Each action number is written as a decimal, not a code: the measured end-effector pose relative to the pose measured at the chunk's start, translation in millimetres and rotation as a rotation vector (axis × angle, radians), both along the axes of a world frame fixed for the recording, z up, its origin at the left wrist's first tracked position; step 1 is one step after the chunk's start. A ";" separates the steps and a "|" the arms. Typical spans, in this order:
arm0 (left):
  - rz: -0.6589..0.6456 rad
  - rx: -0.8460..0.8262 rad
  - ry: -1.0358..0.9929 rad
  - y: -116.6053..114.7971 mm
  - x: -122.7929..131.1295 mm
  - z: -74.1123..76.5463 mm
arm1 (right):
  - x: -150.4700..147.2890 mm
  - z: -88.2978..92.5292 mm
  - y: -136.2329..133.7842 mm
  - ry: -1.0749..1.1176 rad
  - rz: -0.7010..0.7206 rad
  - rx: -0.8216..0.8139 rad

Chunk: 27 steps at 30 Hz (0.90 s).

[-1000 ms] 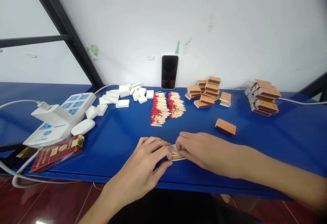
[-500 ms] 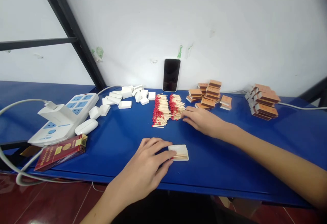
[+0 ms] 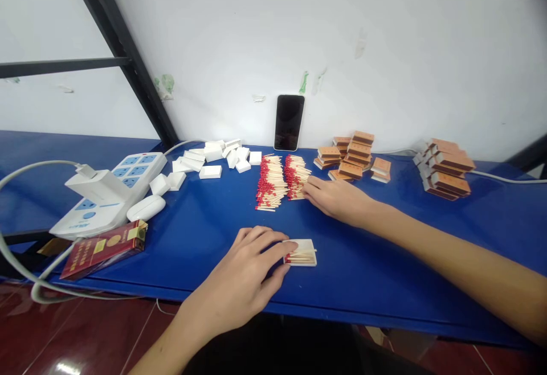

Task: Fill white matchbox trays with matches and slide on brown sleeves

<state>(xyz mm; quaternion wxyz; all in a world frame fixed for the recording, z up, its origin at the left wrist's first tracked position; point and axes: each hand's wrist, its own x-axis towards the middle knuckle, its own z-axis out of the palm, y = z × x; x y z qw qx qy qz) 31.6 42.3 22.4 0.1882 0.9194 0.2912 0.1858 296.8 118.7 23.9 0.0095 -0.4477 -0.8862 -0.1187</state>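
My left hand grips the left end of a small white matchbox tray lying on the blue table. Several red-headed matches rest along the tray's near side, and one pale stick end pokes past its right edge. My right hand is at the right-hand pile of matches, its fingers pinched together at the stick ends; the fingertips are partly hidden. Beside that pile lies a second, larger pile of matches, heads mostly to the left.
White empty trays are scattered at the back left. Orange matchbox sleeves stand in a middle stack and a right stack. A phone leans on the wall. At left are a power strip, white case and red packet.
More matches show in the tray now, and my left index finger reaches further over it. My right hand stays at the right pile with its fingertips closer together. The view has shifted slightly.
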 end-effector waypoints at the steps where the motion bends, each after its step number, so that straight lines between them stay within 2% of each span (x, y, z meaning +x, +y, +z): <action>1: -0.004 -0.001 0.021 -0.4 -0.3 0.9 | -0.5 0.0 -2.0 -0.007 -0.005 0.012; 6: -0.019 0.006 0.117 -1.0 -0.3 4.1 | -2.0 5.2 -19.7 0.036 -0.002 0.020; 13: 0.029 -0.056 0.041 0.1 -0.8 0.2 | -11.1 21.7 -58.4 0.312 0.068 -0.293; 18: 0.091 -0.139 -0.039 -2.2 -1.6 -2.3 | -29.5 35.5 -78.3 0.296 0.119 -0.379; 23: 0.054 -0.113 -0.004 -1.2 -0.8 -1.8 | -31.5 36.1 -71.0 0.296 0.144 -0.410; 27: 0.030 -0.060 0.015 0.8 -0.8 -2.9 | -12.1 24.8 -48.0 0.319 0.071 -0.286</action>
